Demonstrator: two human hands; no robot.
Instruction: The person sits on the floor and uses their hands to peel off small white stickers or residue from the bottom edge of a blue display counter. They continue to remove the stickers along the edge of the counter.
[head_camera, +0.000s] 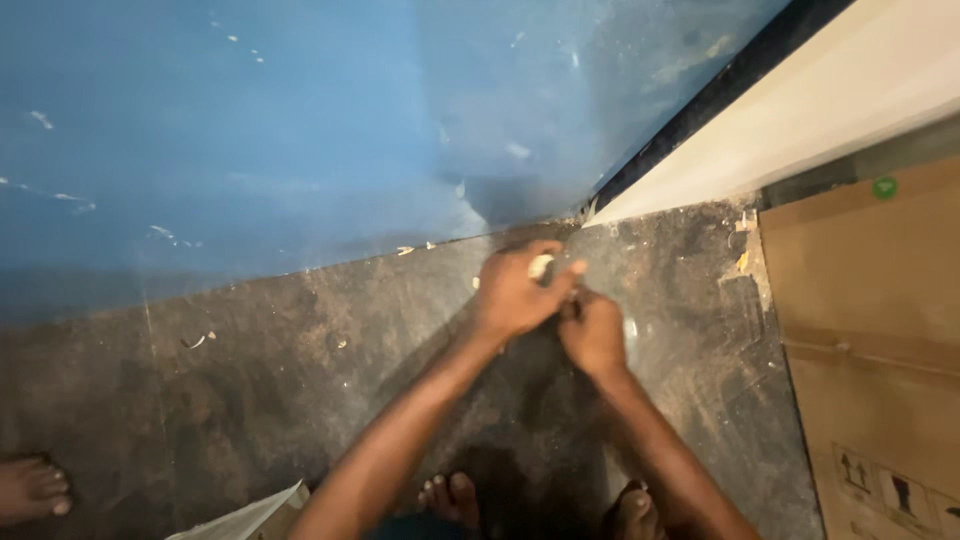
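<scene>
Hands meet above a dark, dusty floor, close to the corner where a blue wall and a cream panel converge. Left hand (515, 292) is curled, its thumb and forefinger pinching a small pale object (540, 266) at the fingertips; the object is too small and blurred to identify. Right hand (593, 332) lies just beside and slightly below the left, touching it, with fingers folded inward toward the same spot; whether it grips anything cannot be told, since the left hand covers its fingertips. Both forearms rise from the bottom edge of the view and converge at the hands.

Beneath the forearms, the person's own bare feet (452, 498) stand on the floor (300, 380), which is dark grey, scuffed and strewn with pale chips and dust. Blue wall (250, 130) fills the upper left, flecked with light scrapes, and meets the floor along a slanted line just above the hands. Cream panel (820, 100) runs diagonally across the upper right, edged by a black strip. Brown cardboard sheet (880, 330) lies flat on the floor at the right, well apart from the hands. Another person's bare foot (30, 488) shows at the lower left edge. Corner of a pale carton (255, 515) enters at the bottom, near the left forearm.
</scene>
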